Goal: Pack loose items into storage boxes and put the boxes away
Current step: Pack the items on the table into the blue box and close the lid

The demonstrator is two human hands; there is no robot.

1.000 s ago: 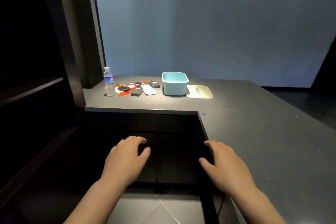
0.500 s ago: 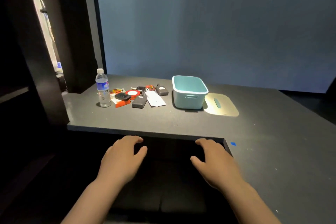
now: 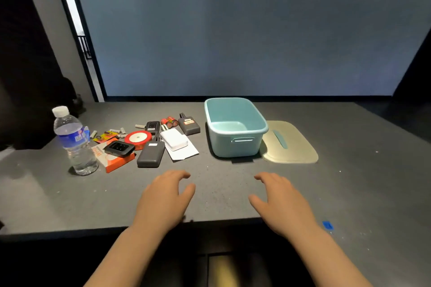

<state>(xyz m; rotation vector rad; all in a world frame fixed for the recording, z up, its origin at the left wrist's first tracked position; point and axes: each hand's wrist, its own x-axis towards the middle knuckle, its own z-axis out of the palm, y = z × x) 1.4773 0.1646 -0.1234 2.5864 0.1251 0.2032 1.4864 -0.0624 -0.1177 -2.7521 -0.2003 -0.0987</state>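
Teal box sits beyond both hands' relaxed, empty fingers, untouched.

Both arms reach forward, palms down. The left hand and right hand hold nothing, fingers loosely bent.

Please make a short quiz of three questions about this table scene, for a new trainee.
1. True or false: the blue box already holds some items.
2. On which side of the box does the beige lid lie: A) left, B) right, C) on top?
3. What does the left hand hold?

Key:
1. False; the box looks empty.
2. B; it lies flat on the table.
3. Nothing; it and the right hand hover open near the table's front edge, while the loose items lie beside the water bottle.
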